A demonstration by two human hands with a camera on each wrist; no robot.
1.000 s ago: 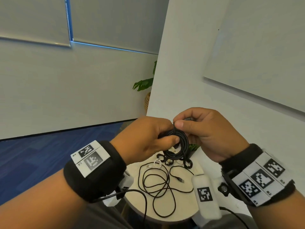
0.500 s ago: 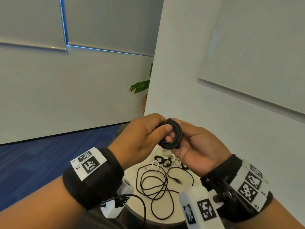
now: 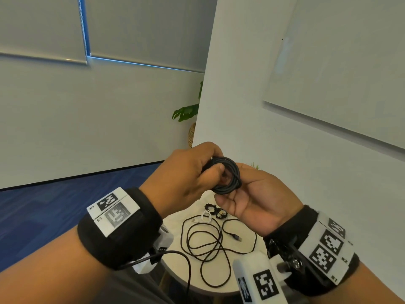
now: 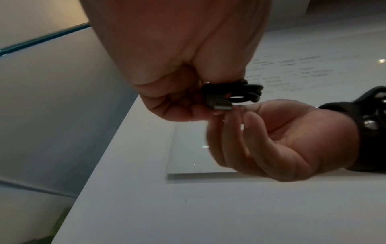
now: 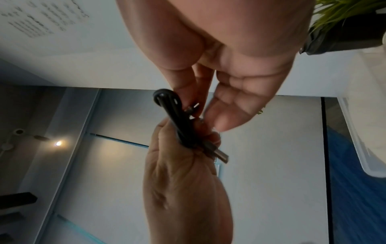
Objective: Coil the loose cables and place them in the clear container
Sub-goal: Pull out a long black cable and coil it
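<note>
- Nearest to me in the head view, my left wrist carries a black wristband (image 3: 114,229) with white coded tags, and my right wrist carries a matching black band (image 3: 315,251) with its own tags.
- Just beyond, my left hand (image 3: 184,178) has its fingers and thumb curled round one side of the coiled black cable (image 3: 228,176), pinching the loops together.
- The left wrist view shows the metal USB plug (image 4: 222,105) of that coil sticking out beside my left fingertips (image 4: 188,113).
- My right hand (image 3: 258,198) lies palm up under and beside the coil, fingers loosely bent and relaxed; the coil rests against them, and I see no closed grip there.
- In the right wrist view the coil shows edge-on, with my right fingers (image 5: 229,115) slack next to it.
- Below the hands sits a round white table (image 3: 179,275).
- On it lies a loose black cable (image 3: 208,244) in sprawling loops, one plug end (image 3: 236,238) pointing right.
- Just past it lie a small white cable (image 3: 205,216) and some small black rings (image 3: 214,210), close together.
- I cannot make out the clear container for certain in any view.
- Farthest off, a green leafy plant (image 3: 186,110) peeks out from behind the white wall (image 3: 241,106) edge.
</note>
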